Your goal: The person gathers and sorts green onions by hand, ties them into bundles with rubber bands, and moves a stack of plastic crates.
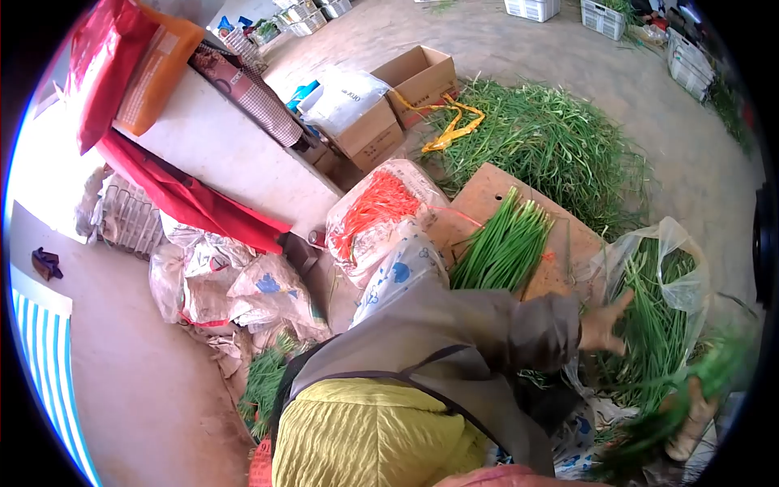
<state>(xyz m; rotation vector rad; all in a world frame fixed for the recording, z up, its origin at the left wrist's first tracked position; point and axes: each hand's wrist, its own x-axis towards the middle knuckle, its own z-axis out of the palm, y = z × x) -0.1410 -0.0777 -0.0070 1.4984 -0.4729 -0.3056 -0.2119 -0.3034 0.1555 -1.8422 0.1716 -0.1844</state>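
Observation:
My left hand [603, 326] reaches out of a grey sleeve with its fingers spread. It is beside a clear plastic bag [680, 280] full of long green stalks that look like chives [653, 325]. Lower right, my right hand [694, 420] is closed around a loose bunch of chives [649, 434], which is smeared by motion. A neat bundle of chives [505, 247] lies on a brown board [487, 191], up and left of my left hand.
A big heap of loose greens [552, 138] lies on the floor behind the board. Orange ties [377, 207] rest on a wrapped stack left of it. Cardboard boxes [422, 81], filled sacks [251, 280] and white crates [604, 18] stand around.

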